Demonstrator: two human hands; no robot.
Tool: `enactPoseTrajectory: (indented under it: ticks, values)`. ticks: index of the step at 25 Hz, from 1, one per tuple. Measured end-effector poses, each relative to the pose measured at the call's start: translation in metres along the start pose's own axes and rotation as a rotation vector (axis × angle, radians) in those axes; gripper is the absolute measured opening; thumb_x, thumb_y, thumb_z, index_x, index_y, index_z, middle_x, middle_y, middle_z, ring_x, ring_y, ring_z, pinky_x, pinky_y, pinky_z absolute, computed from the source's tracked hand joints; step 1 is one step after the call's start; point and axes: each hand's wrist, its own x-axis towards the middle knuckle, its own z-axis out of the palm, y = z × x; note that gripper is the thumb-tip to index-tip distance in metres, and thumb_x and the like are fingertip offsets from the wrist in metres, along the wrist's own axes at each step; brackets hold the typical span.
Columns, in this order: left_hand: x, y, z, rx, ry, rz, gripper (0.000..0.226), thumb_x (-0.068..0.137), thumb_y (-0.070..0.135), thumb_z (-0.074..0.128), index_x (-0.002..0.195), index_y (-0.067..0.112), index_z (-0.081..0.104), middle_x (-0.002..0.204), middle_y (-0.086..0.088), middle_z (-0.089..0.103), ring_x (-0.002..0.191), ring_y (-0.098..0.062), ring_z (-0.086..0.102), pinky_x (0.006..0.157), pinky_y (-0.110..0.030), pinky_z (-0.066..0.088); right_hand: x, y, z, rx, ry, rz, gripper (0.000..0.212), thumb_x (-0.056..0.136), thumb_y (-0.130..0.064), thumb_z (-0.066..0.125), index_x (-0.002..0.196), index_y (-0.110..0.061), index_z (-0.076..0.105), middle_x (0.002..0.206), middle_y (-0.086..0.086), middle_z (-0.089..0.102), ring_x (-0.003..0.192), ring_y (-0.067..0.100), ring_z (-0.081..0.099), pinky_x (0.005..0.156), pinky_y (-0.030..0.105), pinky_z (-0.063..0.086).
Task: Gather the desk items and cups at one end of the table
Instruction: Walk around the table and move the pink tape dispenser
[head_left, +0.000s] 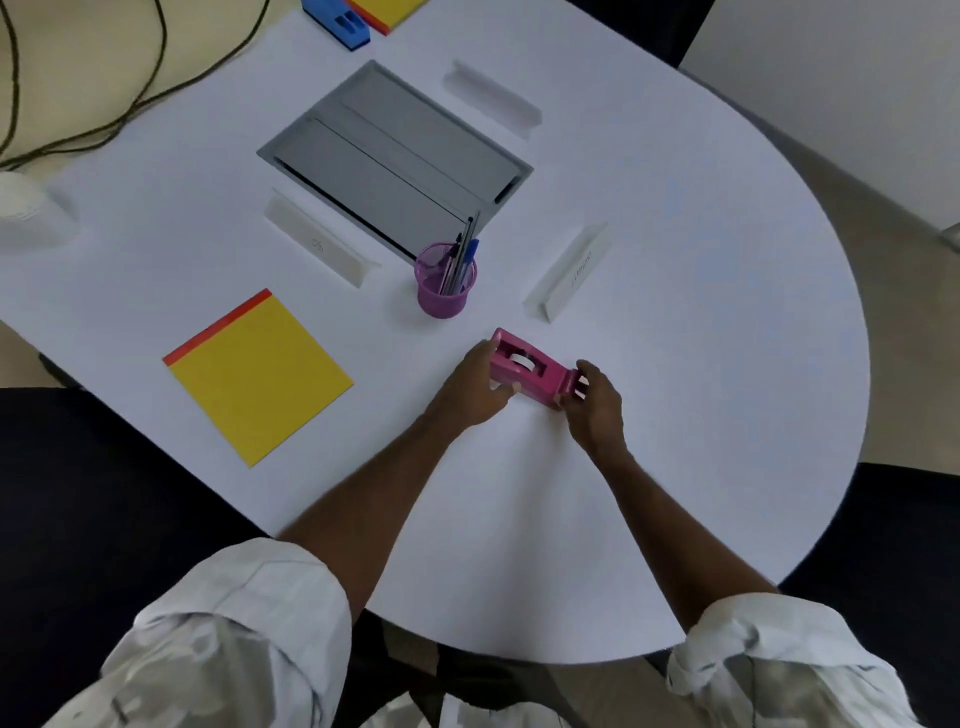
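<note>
1. Both hands are on the pink tape dispenser (530, 371), just right of the frame's centre, low on the white worktop (727, 364).
2. The left hand (475, 389) has its grip wrapped round the dispenser's left end, fingers over the top, thumb pressed on the near side.
3. The right hand (597, 402) pinches the dispenser's right end, fingers curled over it.
4. Whether the dispenser rests on the worktop or is lifted just off it, I cannot tell.
5. Just above the hands stands a purple pen cup (445, 286) holding several pens (462, 260), upright and leaning toward the upper right.
6. Right of the cup lies a white name stand (569, 273); a second one (319, 244) lies left of the cup, a third (493, 98) near the top of the frame.
7. Among them sits a grey cable hatch (395, 156) set into the worktop.
8. Lower left of centre lies a yellow notepad (260, 376) with an orange edge.
9. At the top edge, a blue dispenser (337, 23) sits beside another yellow pad (389, 10).
10. At far left, a white cup (26, 208) is blurred at the frame's edge.
</note>
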Motion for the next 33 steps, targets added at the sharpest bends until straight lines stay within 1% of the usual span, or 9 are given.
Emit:
enactPoseTrajectory:
  ticks: [4,6,11,14,17,23,26,30,33]
  values:
    - [0.02,-0.013,-0.007,-0.145,0.026,-0.08,0.076,0.086,0.029,0.074,0.149,0.016,0.034,0.144,-0.008,0.051,0.128,-0.025,0.056,0.102,-0.034,0.047,-0.006,0.001,0.01,0.102,0.032,0.124,0.046,0.086,-0.001,0.067,0.131,-0.01,0.058,0.123,0.006,0.069,0.112,0.022,0.067,0.089,0.021,0.05]
    - [0.027,-0.018,-0.01,-0.146,-0.043,-0.041,0.061,0.087,0.026,0.073,0.141,0.017,0.046,0.138,-0.008,0.054,0.126,-0.026,0.057,0.098,-0.031,0.048,-0.008,-0.001,0.013,0.092,0.042,0.146,0.045,0.085,-0.002,0.068,0.128,-0.014,0.059,0.119,0.002,0.071,0.109,0.019,0.068,0.083,0.017,0.048]
    - [0.02,-0.022,-0.019,-0.233,-0.188,-0.016,0.065,0.09,0.026,0.07,0.147,0.021,0.039,0.145,-0.001,0.053,0.133,-0.023,0.051,0.098,-0.023,0.037,-0.019,-0.022,0.017,0.132,0.084,0.292,0.047,0.083,-0.019,0.077,0.127,-0.012,0.06,0.118,0.005,0.072,0.105,0.02,0.067,0.08,0.024,0.051]
    - [-0.006,-0.03,-0.018,-0.179,-0.084,-0.029,0.074,0.089,0.03,0.07,0.152,0.022,0.032,0.152,0.001,0.046,0.139,-0.019,0.046,0.097,-0.016,0.029,-0.038,-0.032,0.031,0.198,0.108,0.347,0.044,0.083,-0.037,0.076,0.119,-0.013,0.065,0.109,0.005,0.073,0.093,0.02,0.067,0.064,0.023,0.046]
    - [-0.036,-0.044,-0.028,-0.182,0.001,-0.091,0.079,0.089,0.029,0.069,0.155,0.023,0.026,0.156,0.002,0.039,0.143,-0.014,0.039,0.105,-0.014,0.027,-0.054,-0.048,0.046,0.232,0.04,0.394,0.035,0.085,-0.037,0.074,0.11,-0.013,0.07,0.099,0.009,0.075,0.074,0.016,0.059,0.058,0.024,0.041]
    - [-0.072,-0.071,-0.116,-0.148,0.173,-0.217,0.073,0.088,0.029,0.069,0.152,0.021,0.035,0.149,0.0,0.049,0.136,-0.019,0.049,0.109,-0.029,0.045,-0.085,-0.124,0.094,0.367,-0.222,0.392,0.023,0.09,-0.028,0.07,0.108,-0.013,0.07,0.094,0.003,0.073,0.076,0.015,0.06,0.065,0.025,0.046]
    - [-0.073,-0.075,-0.179,-0.087,0.228,-0.233,0.056,0.09,0.036,0.064,0.142,0.024,0.048,0.132,0.0,0.064,0.117,-0.02,0.063,0.091,-0.031,0.055,-0.094,-0.17,0.12,0.444,-0.327,0.385,0.021,0.092,-0.028,0.066,0.102,-0.009,0.069,0.084,0.001,0.065,0.07,0.013,0.051,0.067,0.027,0.042]
    - [-0.061,-0.073,-0.27,-0.066,0.33,-0.179,0.032,0.095,0.034,0.054,0.123,0.02,0.061,0.1,0.009,0.068,0.082,-0.01,0.063,0.058,-0.012,0.041,-0.086,-0.248,0.145,0.596,-0.423,0.357,0.027,0.095,-0.032,0.063,0.095,-0.006,0.065,0.076,0.001,0.054,0.069,0.013,0.047,0.07,0.03,0.041]
    - [-0.044,-0.067,-0.327,-0.05,0.43,-0.117,0.022,0.097,0.028,0.052,0.114,0.02,0.063,0.1,0.006,0.065,0.088,-0.017,0.061,0.073,-0.025,0.045,-0.065,-0.308,0.156,0.713,-0.498,0.31,0.024,0.097,-0.033,0.058,0.094,-0.01,0.066,0.095,0.007,0.066,0.088,0.015,0.061,0.091,0.036,0.049]
